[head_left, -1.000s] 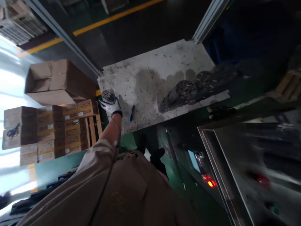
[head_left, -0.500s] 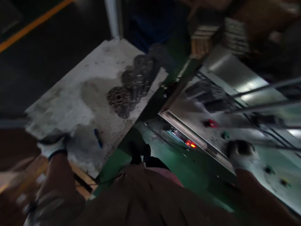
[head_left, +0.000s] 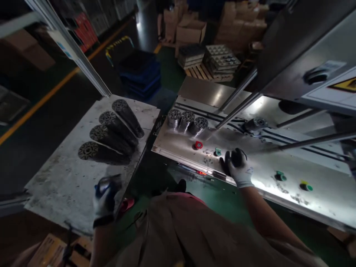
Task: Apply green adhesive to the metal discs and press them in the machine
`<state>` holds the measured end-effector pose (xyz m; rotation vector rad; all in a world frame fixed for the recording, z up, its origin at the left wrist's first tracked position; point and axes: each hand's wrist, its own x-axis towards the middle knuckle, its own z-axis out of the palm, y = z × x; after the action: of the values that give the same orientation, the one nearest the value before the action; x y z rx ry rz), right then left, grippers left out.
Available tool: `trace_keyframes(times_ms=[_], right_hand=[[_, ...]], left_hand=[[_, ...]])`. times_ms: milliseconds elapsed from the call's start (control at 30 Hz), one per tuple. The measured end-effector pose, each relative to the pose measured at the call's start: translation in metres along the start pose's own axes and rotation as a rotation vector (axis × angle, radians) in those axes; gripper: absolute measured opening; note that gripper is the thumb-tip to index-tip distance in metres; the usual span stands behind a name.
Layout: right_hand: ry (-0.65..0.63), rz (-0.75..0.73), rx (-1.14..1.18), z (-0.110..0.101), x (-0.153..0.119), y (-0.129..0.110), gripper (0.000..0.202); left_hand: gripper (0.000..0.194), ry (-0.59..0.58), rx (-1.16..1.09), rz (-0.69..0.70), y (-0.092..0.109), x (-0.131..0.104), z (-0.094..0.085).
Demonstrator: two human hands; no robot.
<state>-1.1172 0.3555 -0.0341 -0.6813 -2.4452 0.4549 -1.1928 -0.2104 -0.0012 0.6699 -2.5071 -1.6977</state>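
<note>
My left hand, in a white glove with dark coating, is low over the front of the pale worktable. Its fingers are curled around a greyish, blurred thing that I cannot make out. Just beyond it lie several dark cylindrical metal cores with slotted ends, side by side. On the right, my gloved right hand is over the front of the metal machine bed, fingers apart and nothing visible in them. A green push button is close to its fingertips; a red push button is farther left.
Three short slotted cores stand on the bed's far left, another core farther right. Slanting metal rods rise above the bed. A dark gap separates table and machine. Blue crates and cardboard boxes are behind.
My view has swung up and to the right, showing more of the machine. In the picture, my left hand has moved right and my right hand left. The blue pen-like thing on the table no longer shows.
</note>
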Motion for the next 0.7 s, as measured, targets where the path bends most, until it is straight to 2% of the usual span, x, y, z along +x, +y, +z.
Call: trace_keyframes(times_ms=[67,133,167,200,233,267,333,367,433,533,600,700], right_hand=[[-0.021,-0.085,0.087,0.002,0.022,-0.019,0.065],[-0.090,-0.239,0.177,0.007,0.054,-0.056,0.070],[-0.157,-0.329,0.215,0.011,0.072,-0.081,0.071],[-0.264,-0.414,0.222,0.017,0.090,-0.107,0.074],[-0.357,-0.480,0.202,0.024,0.106,-0.134,0.078],[-0.437,-0.522,0.152,0.031,0.119,-0.160,0.079],[-0.571,-0.537,0.013,0.046,0.139,-0.201,0.080],[-0.626,-0.530,-0.061,0.052,0.146,-0.213,0.080],[-0.694,-0.523,-0.164,0.059,0.152,-0.223,0.082],[-0.712,-0.546,-0.197,0.058,0.151,-0.211,0.082],[-0.714,-0.536,-0.193,0.052,0.147,-0.195,0.080],[-0.683,-0.498,-0.207,0.040,0.141,-0.170,0.077]], left_hand=[[0.053,-0.061,-0.083,0.042,0.028,0.011,0.052],[0.068,-0.157,-0.154,0.135,0.066,0.028,0.106],[0.076,-0.168,-0.160,0.214,0.088,0.039,0.132],[0.082,-0.158,-0.122,0.302,0.110,0.051,0.157],[0.090,-0.195,-0.012,0.378,0.132,0.064,0.180],[0.098,-0.184,0.096,0.432,0.153,0.079,0.201],[0.104,-0.224,0.287,0.515,0.186,0.107,0.234],[0.105,-0.252,0.348,0.545,0.198,0.120,0.247],[0.104,-0.345,0.425,0.605,0.212,0.140,0.265],[0.103,-0.479,0.503,0.720,0.214,0.157,0.281],[0.103,-0.541,0.533,0.769,0.207,0.159,0.290],[0.107,-0.644,0.533,0.792,0.197,0.149,0.305]])
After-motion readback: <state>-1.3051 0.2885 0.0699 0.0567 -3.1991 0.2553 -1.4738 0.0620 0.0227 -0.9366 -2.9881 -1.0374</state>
